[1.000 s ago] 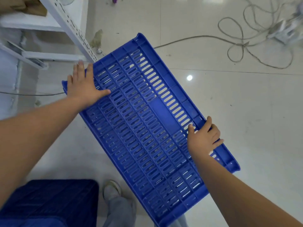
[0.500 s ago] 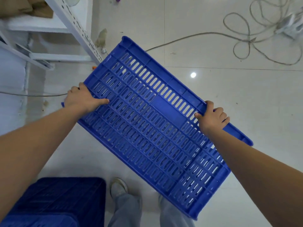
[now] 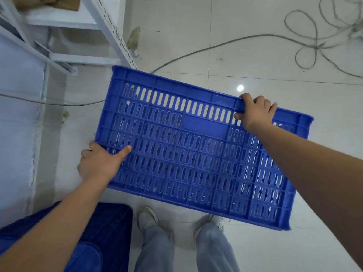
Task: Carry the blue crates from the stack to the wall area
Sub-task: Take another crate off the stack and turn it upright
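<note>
Swung level toward three o'clock, one crate point(image 3: 196, 154) is gripped by left hand point(image 3: 100, 165) and right hand point(image 3: 255, 112), fingers curled over opposite rims.

Looks like a storeroom or warehouse back room

Glossy pale tiled floor point(image 3: 255, 46), white slotted-steel shelving point(image 3: 110, 30) with cardboard point(image 3: 49, 1) on it, loose cable point(image 3: 306, 42) looped across the tiles, and slotted blue plastic crates point(image 3: 186, 150) being handled.
</note>
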The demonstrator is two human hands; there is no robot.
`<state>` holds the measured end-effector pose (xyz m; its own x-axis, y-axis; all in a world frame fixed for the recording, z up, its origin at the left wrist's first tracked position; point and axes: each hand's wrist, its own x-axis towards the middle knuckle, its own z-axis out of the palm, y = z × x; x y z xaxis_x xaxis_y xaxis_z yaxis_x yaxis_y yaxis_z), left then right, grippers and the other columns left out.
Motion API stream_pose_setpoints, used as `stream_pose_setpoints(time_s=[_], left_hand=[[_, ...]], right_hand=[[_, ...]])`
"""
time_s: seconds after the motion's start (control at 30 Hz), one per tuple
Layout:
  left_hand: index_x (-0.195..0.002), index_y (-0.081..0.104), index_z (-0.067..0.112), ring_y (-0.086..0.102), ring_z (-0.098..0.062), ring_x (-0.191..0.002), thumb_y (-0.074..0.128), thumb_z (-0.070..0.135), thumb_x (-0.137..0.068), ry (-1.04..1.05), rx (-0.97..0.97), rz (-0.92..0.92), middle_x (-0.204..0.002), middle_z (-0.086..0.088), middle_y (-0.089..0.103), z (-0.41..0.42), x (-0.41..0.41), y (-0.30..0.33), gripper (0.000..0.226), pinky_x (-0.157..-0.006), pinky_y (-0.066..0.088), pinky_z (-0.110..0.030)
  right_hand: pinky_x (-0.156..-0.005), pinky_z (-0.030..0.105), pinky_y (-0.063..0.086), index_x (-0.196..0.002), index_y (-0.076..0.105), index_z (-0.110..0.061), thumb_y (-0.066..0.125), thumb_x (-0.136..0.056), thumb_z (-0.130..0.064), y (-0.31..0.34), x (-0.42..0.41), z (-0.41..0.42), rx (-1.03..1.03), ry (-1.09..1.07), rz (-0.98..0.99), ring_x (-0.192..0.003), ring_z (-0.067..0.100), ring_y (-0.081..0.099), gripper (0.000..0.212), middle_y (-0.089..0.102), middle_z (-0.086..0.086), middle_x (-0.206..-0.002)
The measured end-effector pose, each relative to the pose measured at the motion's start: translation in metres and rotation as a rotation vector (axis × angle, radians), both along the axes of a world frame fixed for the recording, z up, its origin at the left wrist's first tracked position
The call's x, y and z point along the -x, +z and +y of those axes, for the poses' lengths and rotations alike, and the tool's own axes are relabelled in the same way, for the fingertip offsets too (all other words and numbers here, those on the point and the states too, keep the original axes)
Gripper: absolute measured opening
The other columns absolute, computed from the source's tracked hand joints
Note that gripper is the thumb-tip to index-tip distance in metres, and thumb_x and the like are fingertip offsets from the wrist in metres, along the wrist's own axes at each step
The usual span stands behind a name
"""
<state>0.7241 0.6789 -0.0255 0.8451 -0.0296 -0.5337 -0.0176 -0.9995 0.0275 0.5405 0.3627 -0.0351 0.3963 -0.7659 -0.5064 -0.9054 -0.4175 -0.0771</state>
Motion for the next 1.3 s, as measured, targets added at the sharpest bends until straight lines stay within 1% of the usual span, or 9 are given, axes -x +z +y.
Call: stream_pose_setpoints(time_s=[0.3, 0.43, 0.53, 0.6, 0.77, 0.83, 0.97, 1.17, 1.3], left_hand=[[-0.145, 0.024, 0.002, 0.041, -0.042, -0.127, 0.048, 0.082, -0.059, 0.21, 0.075, 0.013, -0.142, -0.029, 0.037, 0.023, 0.069, 0.006, 0.12, -0.102, 0.039, -0.052], [-0.153, 0.007, 0.005, 0.009, -0.032, -0.147, 0.044, 0.082, -0.07, -0.28, 0.128, -0.096, -0.16, -0.019, 0.007, 0.016, 0.103, 0.012, 0.119, -0.119, 0.013, -0.047], [-0.151, 0.017, 0.011, 0.013, -0.025, -0.145, 0.025, 0.088, -0.069, -0.679, 0.138, 0.039, -0.159, -0.013, 0.019, 0.005, 0.138, 0.004, 0.113, -0.117, 0.018, -0.044], [-0.151, 0.022, 0.01, 0.011, -0.029, -0.146, 0.029, 0.085, -0.067, -0.74, 0.104, 0.118, -0.158, -0.012, 0.022, -0.003, 0.15, 0.002, 0.112, -0.112, 0.024, -0.043], [-0.14, -0.031, 0.017, -0.034, -0.031, -0.135, 0.049, 0.075, -0.075, -0.788, -0.008, 0.248, -0.145, -0.009, -0.038, -0.019, 0.154, 0.01, 0.118, -0.12, 0.002, -0.043], [-0.142, -0.023, 0.007, -0.024, -0.041, -0.138, 0.058, 0.076, -0.066, -0.773, -0.041, 0.258, -0.146, -0.018, -0.032, -0.021, 0.163, 0.011, 0.131, -0.118, 0.011, -0.049], [-0.131, 0.038, -0.007, 0.05, -0.055, -0.12, 0.084, 0.068, -0.017, -0.731, -0.007, 0.178, -0.139, -0.031, 0.031, -0.019, 0.18, 0.005, 0.144, -0.084, 0.049, -0.06], [-0.135, 0.04, -0.012, 0.048, -0.059, -0.119, 0.088, 0.061, -0.019, -0.681, -0.02, 0.244, -0.138, -0.034, 0.036, -0.002, 0.197, -0.004, 0.145, -0.081, 0.048, -0.064], [-0.138, 0.028, -0.005, 0.01, -0.057, -0.138, 0.088, 0.056, -0.038, -0.697, -0.018, 0.113, -0.139, -0.038, 0.041, 0.013, 0.207, -0.011, 0.131, -0.087, 0.048, -0.061]], right_hand=[[-0.119, 0.052, 0.001, -0.137, 0.042, -0.022, 0.06, -0.089, -0.02, -0.003, -0.03, -0.006, 0.046, 0.121, -0.095, -0.136, 0.032, 0.026, 0.051, 0.042, 0.013, -0.134], [-0.117, 0.056, -0.004, -0.138, 0.042, -0.02, 0.054, -0.084, 0.004, -0.002, -0.042, -0.002, 0.049, 0.164, -0.117, -0.143, 0.03, 0.018, 0.06, 0.042, 0.008, -0.141], [-0.117, 0.058, -0.004, -0.134, 0.044, -0.018, 0.048, -0.078, 0.011, 0.0, -0.055, 0.005, 0.062, 0.192, -0.076, -0.135, 0.033, 0.028, 0.063, 0.049, 0.009, -0.13], [-0.117, 0.057, -0.002, -0.132, 0.047, -0.017, 0.046, -0.078, 0.012, 0.005, -0.062, 0.004, 0.06, 0.177, -0.039, -0.131, 0.035, 0.032, 0.061, 0.053, 0.011, -0.124], [-0.12, 0.046, 0.006, -0.131, 0.054, -0.018, 0.047, -0.076, 0.014, 0.017, -0.059, 0.007, 0.034, 0.129, -0.048, -0.131, 0.033, 0.034, 0.063, 0.061, 0.015, -0.118], [-0.119, 0.043, 0.012, -0.128, 0.057, -0.018, 0.046, -0.079, 0.012, 0.024, -0.052, 0.017, 0.063, 0.127, -0.099, -0.128, 0.033, 0.038, 0.059, 0.062, 0.014, -0.116], [-0.111, 0.036, 0.019, -0.125, 0.061, -0.02, 0.045, -0.081, 0.01, 0.036, -0.036, 0.03, 0.06, 0.116, -0.202, -0.122, 0.03, 0.042, 0.056, 0.065, 0.011, -0.113], [-0.105, 0.033, 0.022, -0.125, 0.062, -0.02, 0.05, -0.079, 0.011, 0.048, -0.02, 0.039, 0.022, 0.15, -0.246, -0.12, 0.031, 0.042, 0.056, 0.065, 0.009, -0.115], [-0.102, 0.031, 0.021, -0.12, 0.065, -0.019, 0.049, -0.076, 0.014, 0.059, -0.01, 0.052, 0.043, 0.153, -0.328, -0.116, 0.029, 0.042, 0.058, 0.065, 0.007, -0.108]])
